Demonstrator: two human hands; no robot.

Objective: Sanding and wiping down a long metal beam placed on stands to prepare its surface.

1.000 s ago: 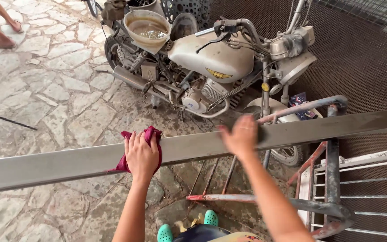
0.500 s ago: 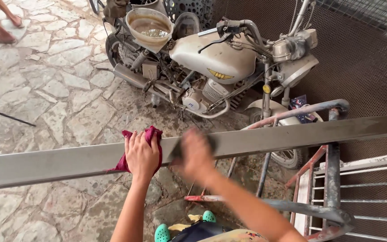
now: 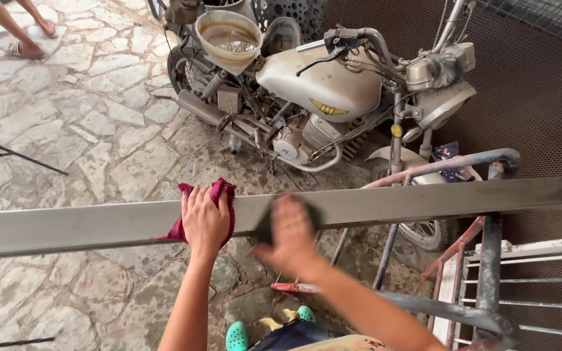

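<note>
1. Far left, top: another person's bare legs and sandalled feet (image 3: 27,39) on the stone floor (image 3: 92,130). A thin dark rod (image 3: 17,154) lies on the stones below them.
2. A long grey metal beam (image 3: 66,227) runs across the whole view, slightly higher at the right end.
3. Left hand (image 3: 205,220): laid flat on the beam, fingers stretched up, pressing a dark red rag (image 3: 219,192) to the metal. Rag pokes out above the fingertips and hangs below the beam's lower edge at the hand's left.
4. Right hand (image 3: 289,234): just beside the left, not touching it, on the same beam. Motion-blurred. A dark patch shows at the fingers; cannot tell whether it grips anything or how the fingers are set.
5. Beyond the beam, centre to right: a dusty cream motorbike (image 3: 323,84) parked on the stones, a basin (image 3: 229,36) of murky water resting on its seat.
6. Below the arms: green clogs (image 3: 237,336) on the person's feet.
7. Right: a rusty steel frame (image 3: 489,260), its curved top bar passing behind the beam; brown mesh (image 3: 535,97) behind it.
</note>
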